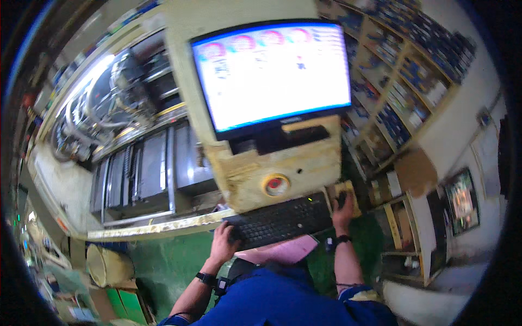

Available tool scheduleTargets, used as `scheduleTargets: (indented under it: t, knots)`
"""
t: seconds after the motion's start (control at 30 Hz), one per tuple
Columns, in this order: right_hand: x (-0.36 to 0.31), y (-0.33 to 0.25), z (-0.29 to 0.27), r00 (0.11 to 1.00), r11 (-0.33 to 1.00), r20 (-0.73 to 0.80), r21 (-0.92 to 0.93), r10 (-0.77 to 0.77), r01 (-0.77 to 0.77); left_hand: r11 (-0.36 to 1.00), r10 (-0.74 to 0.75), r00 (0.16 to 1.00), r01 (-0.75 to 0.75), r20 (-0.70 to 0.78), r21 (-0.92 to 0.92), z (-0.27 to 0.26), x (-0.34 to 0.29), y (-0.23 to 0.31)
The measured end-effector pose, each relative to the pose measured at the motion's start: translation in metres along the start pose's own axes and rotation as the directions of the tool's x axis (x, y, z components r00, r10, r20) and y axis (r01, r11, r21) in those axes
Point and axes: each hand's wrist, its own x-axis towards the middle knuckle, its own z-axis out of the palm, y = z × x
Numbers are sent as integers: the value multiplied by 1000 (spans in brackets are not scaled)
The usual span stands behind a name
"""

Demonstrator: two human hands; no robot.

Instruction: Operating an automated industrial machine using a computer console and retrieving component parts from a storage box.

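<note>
A black keyboard (283,220) lies tilted in front of the yellowish machine housing. My left hand (222,243) is at its left end, fingers and thumb curled around that end. At the keyboard's right, my right hand (342,211) is closed over a dark computer mouse (341,199), which my fingers partly hide. The mouse rests on a small tan board (356,205). Above the keyboard a lit monitor (277,81) shows a mostly white screen with pink round shapes along its top. A pink sheet (280,251) sticks out beneath the keyboard's near edge.
A red round button in a yellow ring (275,185) sits on the housing. Left is a machine with metal panels (147,168) and hoses. A beige bucket (109,265) stands on the green floor (168,261). Shelves with many small boxes (402,81) and a second screen (462,201) are at right.
</note>
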Motion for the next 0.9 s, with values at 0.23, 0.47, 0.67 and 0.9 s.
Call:
scheduleTargets:
  t: [0.23, 0.47, 0.67, 0.9]
  knots:
    - [6, -11, -14, 990, 990, 30, 33, 135, -136, 998, -49, 999, 49, -1, 27, 6, 2, 11]
    - [7, -13, -20, 999, 999, 14, -30, 35, -34, 994, -43, 998, 48, -44, 102, 14, 5, 20]
    - [8, -23, -29, 997, 997, 42, -2, 71, -71, 997, -47, 997, 50, -57, 66, 18, -1, 16]
    - [-2, -15, -23, 995, 994, 46, 55, 91, -94, 996, -86, 996, 87, -40, 35, 11, -11, 21]
